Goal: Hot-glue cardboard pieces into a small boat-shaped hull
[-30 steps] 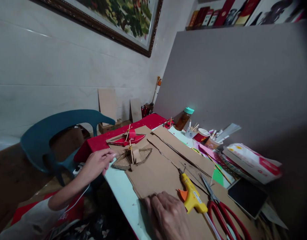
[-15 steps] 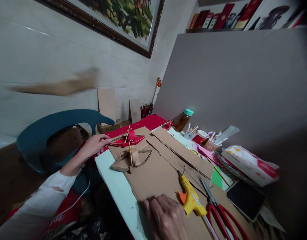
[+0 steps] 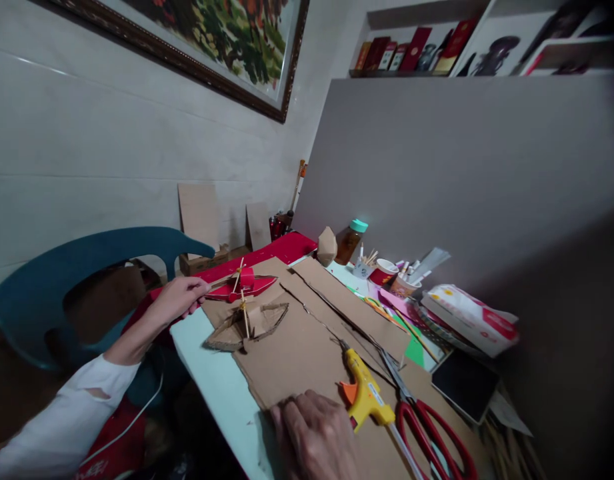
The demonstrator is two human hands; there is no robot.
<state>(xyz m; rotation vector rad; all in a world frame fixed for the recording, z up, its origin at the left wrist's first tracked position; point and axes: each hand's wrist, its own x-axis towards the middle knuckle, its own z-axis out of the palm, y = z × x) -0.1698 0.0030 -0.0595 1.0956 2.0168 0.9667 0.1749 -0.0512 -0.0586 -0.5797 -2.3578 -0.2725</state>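
Note:
A red boat model [image 3: 261, 287] with a stick mast stands on the cardboard sheet [image 3: 281, 353] at the table's far left. My left hand [image 3: 179, 298] is closed on a thin brown strip at the left end of this boat. Nearer to me sits a brown cardboard boat [image 3: 251, 325] with a small stick mast. At the near edge of the sheet my right hand [image 3: 317, 433] rests with its fingers curled; whatever they may hold is hidden. Just right of it lie a yellow glue gun [image 3: 369, 393] and red-handled scissors [image 3: 419, 407].
A brown faceted piece [image 3: 327, 247] stands beside a bottle [image 3: 351, 241] at the back. Cups [image 3: 384, 270] of sticks and pens, a tissue pack [image 3: 469, 317] and a dark tablet [image 3: 465, 385] line the right. A blue chair [image 3: 101, 243] stands left.
The blurred brown piece in the air at upper left is gone from there, and a brown faceted piece now stands beside the bottle. The view has shifted; both hands keep their places at the table.

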